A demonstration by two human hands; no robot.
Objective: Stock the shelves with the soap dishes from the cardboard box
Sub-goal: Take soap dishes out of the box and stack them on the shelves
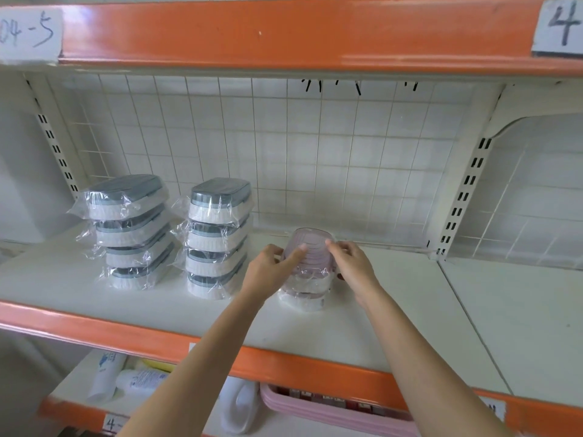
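Two bare forearms reach up from the bottom edge toward the middle shelf (394,326). The left hand (271,272) and right hand (353,266) close in from either side on a pink soap dish (310,252), wrapped in clear film, which sits on top of a short pink stack (304,294). Fingertips and thumbs of both hands pinch its upper rim, so each grip is narrow and holding the dish. The dish lies straight ahead between the hands, its long axis running away from the camera toward the wire grid back (284,146); neither hand is clearly nearer. It looks slightly tilted back against the dishes below, so the coming move is probably a small nudge to square it.

Left of this stack stand two taller stacks of grey soap dishes (217,238), the closer one near the left wrist. The shelf is flat and white with an orange front lip (126,335), and bare room lies to the right. The cardboard box is not in view
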